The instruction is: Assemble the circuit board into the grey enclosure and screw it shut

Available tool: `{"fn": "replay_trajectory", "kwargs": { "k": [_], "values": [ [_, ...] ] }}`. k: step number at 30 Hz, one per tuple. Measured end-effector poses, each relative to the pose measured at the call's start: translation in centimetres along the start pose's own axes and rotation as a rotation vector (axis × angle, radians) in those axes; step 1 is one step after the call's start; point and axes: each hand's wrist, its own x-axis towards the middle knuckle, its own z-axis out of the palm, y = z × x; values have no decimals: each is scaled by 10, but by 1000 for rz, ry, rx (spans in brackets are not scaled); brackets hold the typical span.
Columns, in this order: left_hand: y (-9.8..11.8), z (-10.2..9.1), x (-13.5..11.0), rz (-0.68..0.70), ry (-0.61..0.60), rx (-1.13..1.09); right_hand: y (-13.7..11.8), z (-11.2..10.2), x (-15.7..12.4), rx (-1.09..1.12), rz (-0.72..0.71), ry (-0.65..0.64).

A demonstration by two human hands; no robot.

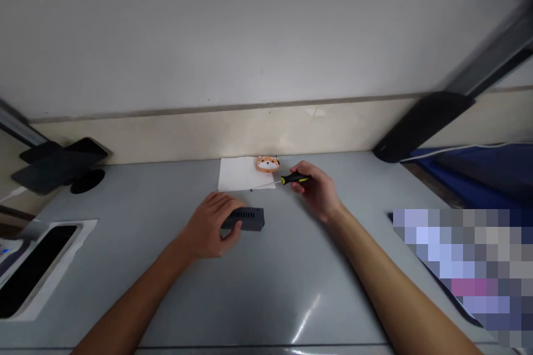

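Box (254,221), dark and slotted along its top face, lies on the grey tabletop (287,272) directly at the left hand (210,224). That hand grasps it from the left, fingers laid over the far side and thumb against the near side, so the box's left end is hidden and its right end sticks out past the fingertips.

The right hand (318,191) is farther from the person, to the right of the box and apart from it. It grips a screwdriver (290,178) by the black and yellow handle. The thin shaft points left, over the lower right part of a sheet of white paper (235,173), and its end is beyond the box, not touching it. A small dark speck (251,190) shows by the tip, too small to identify; whether the tip touches anything below, I cannot tell.

On the paper's right side sits an orange and white case with an animal face (267,165), near the wall and to the left of the right hand's fingers. Well apart at the left, a phone (39,266) with a dark screen lies on something white.
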Motion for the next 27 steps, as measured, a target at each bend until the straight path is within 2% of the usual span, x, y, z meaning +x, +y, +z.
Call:
{"fn": "replay_trajectory", "kwargs": {
  "k": [3, 8, 11, 22, 27],
  "values": [
    [-4, -7, -1, 9, -6, 16, -2, 1, -3, -4, 4, -41],
    [-5, -7, -5, 74, 128, 12, 0, 1, -3, -41, 42, -71],
    [-1, -3, -5, 94, 148, 36, 2, -1, -2, -62, 57, -83],
    [3, 1, -2, 88, 71, 73, 7, -1, -1, -91, 62, -102],
    [4, 1, -1, 91, 77, 81, 7, -1, 0, -96, 71, -78]
  ]
}}
